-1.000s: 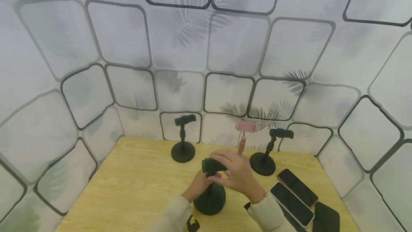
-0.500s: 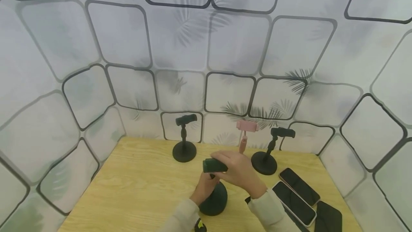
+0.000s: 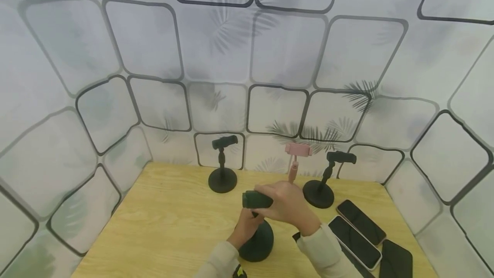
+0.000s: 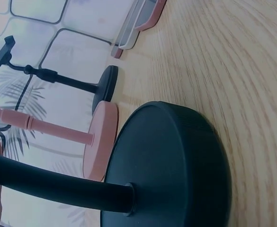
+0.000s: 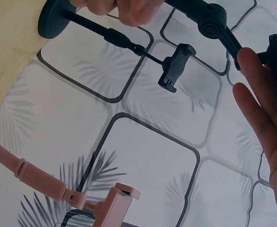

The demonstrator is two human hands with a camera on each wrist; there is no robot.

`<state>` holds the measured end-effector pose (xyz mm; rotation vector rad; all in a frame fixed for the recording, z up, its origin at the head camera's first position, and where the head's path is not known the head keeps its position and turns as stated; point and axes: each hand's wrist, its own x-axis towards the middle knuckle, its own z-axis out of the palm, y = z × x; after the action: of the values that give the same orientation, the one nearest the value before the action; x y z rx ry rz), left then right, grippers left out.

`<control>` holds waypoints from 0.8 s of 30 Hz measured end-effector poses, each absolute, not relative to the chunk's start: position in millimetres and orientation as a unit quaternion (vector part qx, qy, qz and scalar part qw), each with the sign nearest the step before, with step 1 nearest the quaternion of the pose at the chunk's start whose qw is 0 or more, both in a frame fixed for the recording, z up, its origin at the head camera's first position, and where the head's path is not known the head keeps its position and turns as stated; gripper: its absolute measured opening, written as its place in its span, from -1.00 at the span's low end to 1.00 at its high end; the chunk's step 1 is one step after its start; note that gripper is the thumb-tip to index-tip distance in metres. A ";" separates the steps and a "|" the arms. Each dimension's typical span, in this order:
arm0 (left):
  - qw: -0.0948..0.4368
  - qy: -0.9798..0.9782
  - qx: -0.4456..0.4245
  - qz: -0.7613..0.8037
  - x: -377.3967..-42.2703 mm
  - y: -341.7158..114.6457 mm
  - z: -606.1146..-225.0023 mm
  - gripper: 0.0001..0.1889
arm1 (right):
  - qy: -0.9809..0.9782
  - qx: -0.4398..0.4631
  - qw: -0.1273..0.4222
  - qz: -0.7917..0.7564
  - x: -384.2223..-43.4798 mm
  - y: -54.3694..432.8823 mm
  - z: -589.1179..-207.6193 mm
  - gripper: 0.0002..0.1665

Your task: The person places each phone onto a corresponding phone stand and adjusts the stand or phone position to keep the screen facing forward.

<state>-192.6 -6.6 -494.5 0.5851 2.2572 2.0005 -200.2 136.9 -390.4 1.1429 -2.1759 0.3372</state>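
Observation:
A dark green phone stand stands on the wooden table, its round base [image 3: 257,243] low in the head view. My left hand [image 3: 246,227] grips its stem [image 4: 58,182] below the phone clamp [image 3: 255,200]. Up at the clamp, my right hand [image 3: 287,204] holds the end with fingers over the top and thumb underneath. The right wrist view shows the stand's pivot joint [image 5: 211,26] between the hands, with the clamp partly cut off at the right edge. My left palm is mostly out of the left wrist view.
Behind are a black phone stand [image 3: 222,180], a pink phone stand [image 3: 298,149] and another black phone stand [image 3: 318,194]. Several phones, including a white-framed phone [image 3: 355,242], lie at the right. A small black object with a yellow mark [image 3: 239,272] is at the front edge.
My left hand has shifted so that it now covers the stem below the clamp. The right hand keeps hold of the clamp. The view has drifted slightly.

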 end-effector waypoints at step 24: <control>0.051 0.734 0.180 0.653 -191.6 -8.6 -488.5 -0.81 | -0.861 0.383 0.305 0.136 -187.3 160.7 -401.8 -0.18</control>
<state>-191.6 -8.6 -488.5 0.5481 2.2332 1.9868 -187.3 160.7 -401.8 1.0149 -2.2796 0.3613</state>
